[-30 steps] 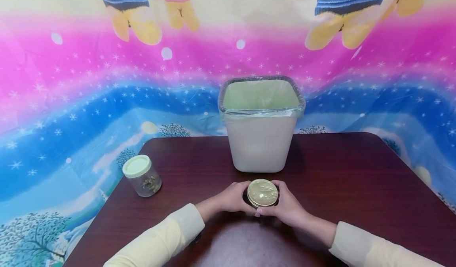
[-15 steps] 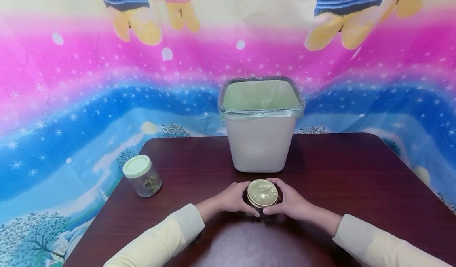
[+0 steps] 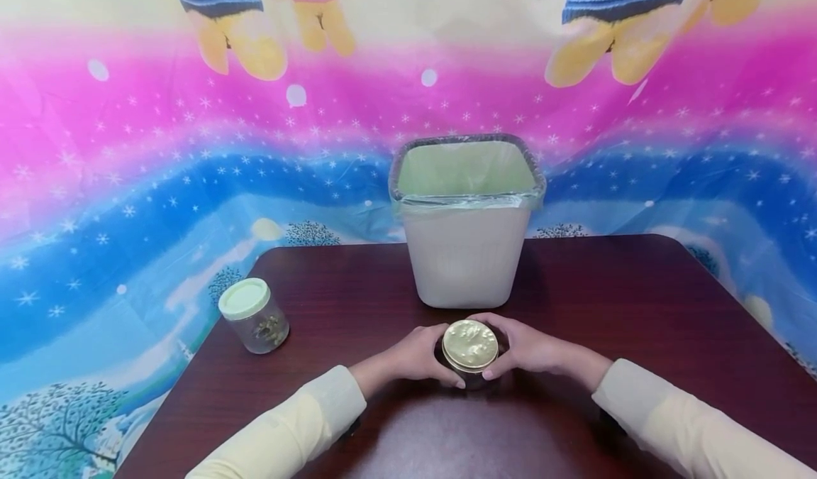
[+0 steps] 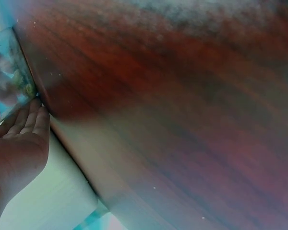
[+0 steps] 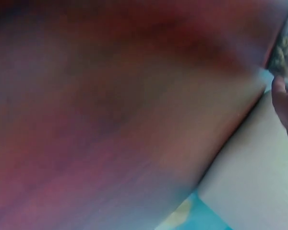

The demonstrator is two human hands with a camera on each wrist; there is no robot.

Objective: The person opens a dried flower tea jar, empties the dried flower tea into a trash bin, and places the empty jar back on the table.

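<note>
Gold-topped jar [image 3: 470, 344]: while the left hand [image 3: 420, 355] and right hand [image 3: 526, 347] grasp opposite sides, its top faces up.
Bin [image 3: 469, 259]: behind the jar, on the tabletop [image 3: 638, 309].

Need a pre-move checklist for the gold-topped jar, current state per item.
1. Left hand on the jar: ok, curled round its side, thumb in front.
2. Right hand on the jar: ok, curled round the opposite side.
3. Gold top off: not ok, it covers the jar.
4. Bin open: ok, mouth uncovered, liner over the rim.
5. Jar's fill level: cannot tell, mostly hidden by hands and top.
</note>
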